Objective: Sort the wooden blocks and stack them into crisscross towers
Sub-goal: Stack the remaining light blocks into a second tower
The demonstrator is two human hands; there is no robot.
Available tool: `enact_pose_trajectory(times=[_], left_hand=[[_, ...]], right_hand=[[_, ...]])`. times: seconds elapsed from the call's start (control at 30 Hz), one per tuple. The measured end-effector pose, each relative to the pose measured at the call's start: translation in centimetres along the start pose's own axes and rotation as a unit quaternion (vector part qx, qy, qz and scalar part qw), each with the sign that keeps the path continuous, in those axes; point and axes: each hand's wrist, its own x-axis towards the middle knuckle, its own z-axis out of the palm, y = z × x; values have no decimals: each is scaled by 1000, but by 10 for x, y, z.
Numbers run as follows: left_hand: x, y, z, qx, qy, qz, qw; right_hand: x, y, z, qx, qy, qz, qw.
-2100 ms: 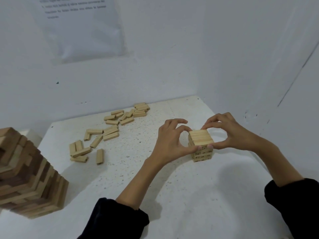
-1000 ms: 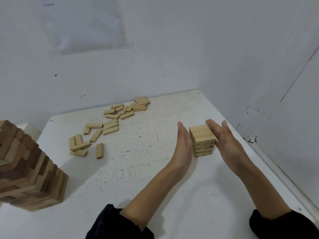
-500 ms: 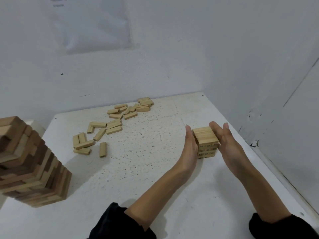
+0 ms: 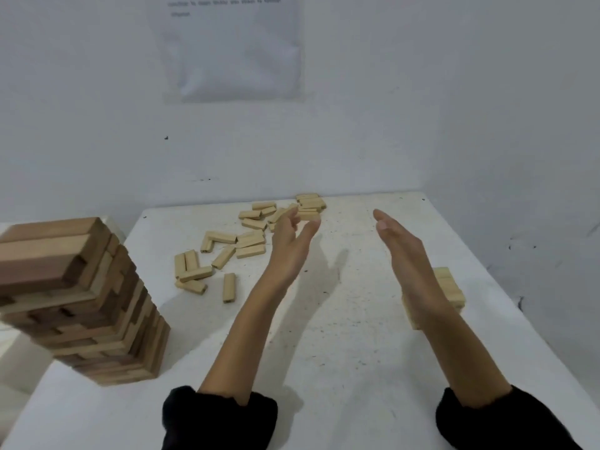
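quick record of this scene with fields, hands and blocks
left hand: open, holding nothing, raised near the loose blocks
right hand: open, flat, holding nothing
small tower: right side, partly hidden behind the right forearm
big tower: left side of the white table, mixed light and dark wood
loose blocks: scattered at the far side

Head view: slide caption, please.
Open left hand and right hand hover near loose blocks, between tall tower and small stack.

Setting: bare indoor room, more a plain test or study space than a home, with white painted walls (image 4: 81, 108) meeting in a corner, a white speckled table (image 4: 341, 336) set into it, and a glossy printed sheet (image 4: 233, 60) fixed above.
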Motion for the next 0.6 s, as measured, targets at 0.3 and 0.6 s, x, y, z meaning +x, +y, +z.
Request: enact_pose_trajectory(times=[0.3,0.6], left_hand=[[31,-87,-39,383,140,47,912],[38,-101,-37,410,182,79,890]], right_hand=[[67,76,102,-301,8,-103,948],[128,83,121,-470,56,-156,867]])
